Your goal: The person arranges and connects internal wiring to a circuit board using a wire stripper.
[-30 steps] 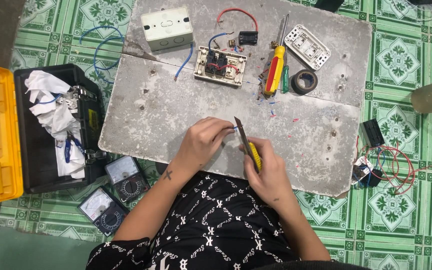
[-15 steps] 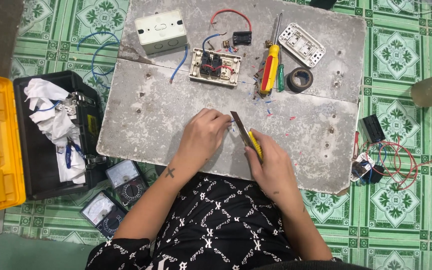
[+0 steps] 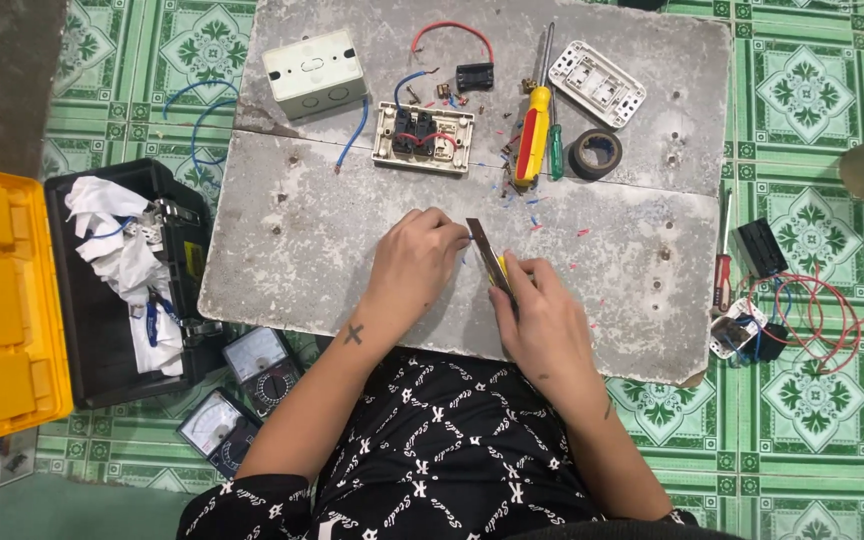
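Utility knife gripped in right hand, blade up; left hand pinching something too small to tell; socket plate wired, unboxed; box apart.

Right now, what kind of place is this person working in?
Probably a home floor used for electrical repairs: a grey slab lies on green patterned tiles, with an open toolbox, meters and a wired socket plate.

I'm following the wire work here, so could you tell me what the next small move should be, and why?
Probably draw the utility knife in the right hand gently along whatever the left hand pinches. The blade tip sits right by those fingertips, and bits of stripped insulation lie on the slab. The pinched piece is too small to identify.
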